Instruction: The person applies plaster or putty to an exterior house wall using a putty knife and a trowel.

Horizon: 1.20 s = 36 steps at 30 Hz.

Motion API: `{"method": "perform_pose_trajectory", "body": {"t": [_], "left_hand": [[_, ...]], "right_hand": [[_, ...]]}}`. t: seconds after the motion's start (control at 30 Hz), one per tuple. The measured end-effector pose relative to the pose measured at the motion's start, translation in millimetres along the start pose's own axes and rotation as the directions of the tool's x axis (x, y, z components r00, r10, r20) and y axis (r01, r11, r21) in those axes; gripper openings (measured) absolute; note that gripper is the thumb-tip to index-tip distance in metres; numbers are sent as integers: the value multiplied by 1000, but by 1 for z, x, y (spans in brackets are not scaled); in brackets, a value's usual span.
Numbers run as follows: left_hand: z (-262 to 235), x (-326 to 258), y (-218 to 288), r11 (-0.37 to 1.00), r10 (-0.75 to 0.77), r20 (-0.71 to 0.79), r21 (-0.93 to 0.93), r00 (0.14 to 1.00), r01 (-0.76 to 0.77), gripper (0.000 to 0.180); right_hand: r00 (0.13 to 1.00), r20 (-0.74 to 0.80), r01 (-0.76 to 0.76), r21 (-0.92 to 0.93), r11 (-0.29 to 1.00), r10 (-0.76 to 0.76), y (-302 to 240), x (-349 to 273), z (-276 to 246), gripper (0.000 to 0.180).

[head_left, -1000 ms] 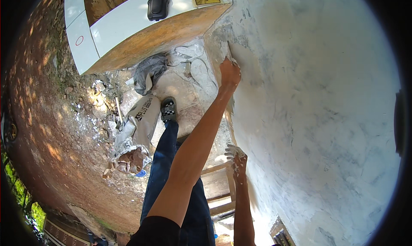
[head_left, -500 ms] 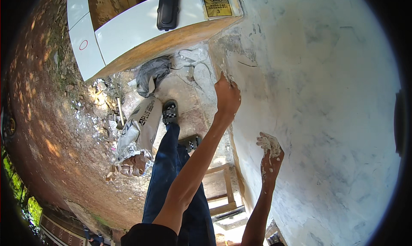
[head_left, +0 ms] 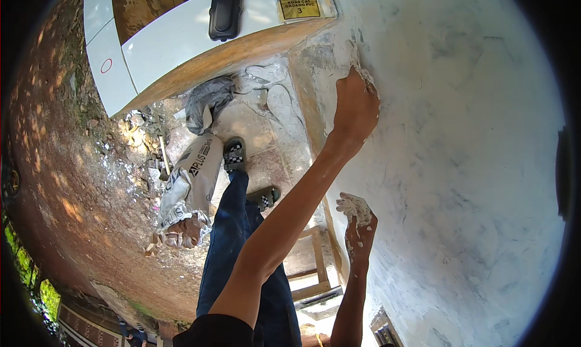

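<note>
My left hand (head_left: 358, 105) reaches up to the whitish wall (head_left: 460, 165), its fingers closed. A small tool smeared with white paste (head_left: 353, 55) sticks out past the fingertips against the wall. The paste and my hand hide its exact kind. Lower down, near the wall's bottom edge, is my right hand (head_left: 358, 212). Its fingers are spread and bent, and thick white paste coats them and the palm. Splashes of paste run onto its wrist. No tool shows in it.
A white tiled ledge (head_left: 181, 35) juts out at the top, bearing a black case (head_left: 226, 13) and a yellow-labelled paintbrush packet (head_left: 299, 3). Below lie a grey plastic bag (head_left: 206, 102) and a torn white sack (head_left: 196, 171). A wooden frame (head_left: 311, 262) stands by the wall.
My left hand has moved right and slightly up along the wall with the tool. My right hand has shifted left and a little down. The view has moved slightly.
</note>
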<state>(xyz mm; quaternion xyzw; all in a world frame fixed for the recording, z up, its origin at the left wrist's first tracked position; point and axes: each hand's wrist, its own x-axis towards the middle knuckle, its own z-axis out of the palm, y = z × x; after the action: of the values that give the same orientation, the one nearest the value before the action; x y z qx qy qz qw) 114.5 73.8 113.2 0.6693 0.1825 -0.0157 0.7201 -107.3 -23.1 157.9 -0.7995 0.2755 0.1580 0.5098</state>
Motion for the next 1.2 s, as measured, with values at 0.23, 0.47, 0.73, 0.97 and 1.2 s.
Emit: {"method": "perform_pose_trajectory", "body": {"t": [0.23, 0.47, 0.73, 0.97, 1.2], "left_hand": [[-53, -16, -84, 905, -357, -137, -296, 924, 305, 24], [-26, 34, -141, 970, -150, -218, 158, 964, 186, 12], [16, -17, -59, 988, 137, 18, 63, 990, -137, 19], [-52, -56, -37, 989, -29, 27, -147, 999, 32, 28], [-33, -20, -140, 959, -280, -48, -66, 959, 277, 14]], "right_hand": [[998, -59, -36, 37, 999, 38, 11, -5, -8, 29], [995, 33, 95, 26, 995, -96, 39, 4, -15, 39], [998, -58, -16, -49, 999, 14, 13, -7, 6, 25], [1000, -11, 1, 20, 1000, -1, 4, -9, 5, 25], [1000, -7, 3, 53, 999, -3, 19, -18, 7, 25]]}}
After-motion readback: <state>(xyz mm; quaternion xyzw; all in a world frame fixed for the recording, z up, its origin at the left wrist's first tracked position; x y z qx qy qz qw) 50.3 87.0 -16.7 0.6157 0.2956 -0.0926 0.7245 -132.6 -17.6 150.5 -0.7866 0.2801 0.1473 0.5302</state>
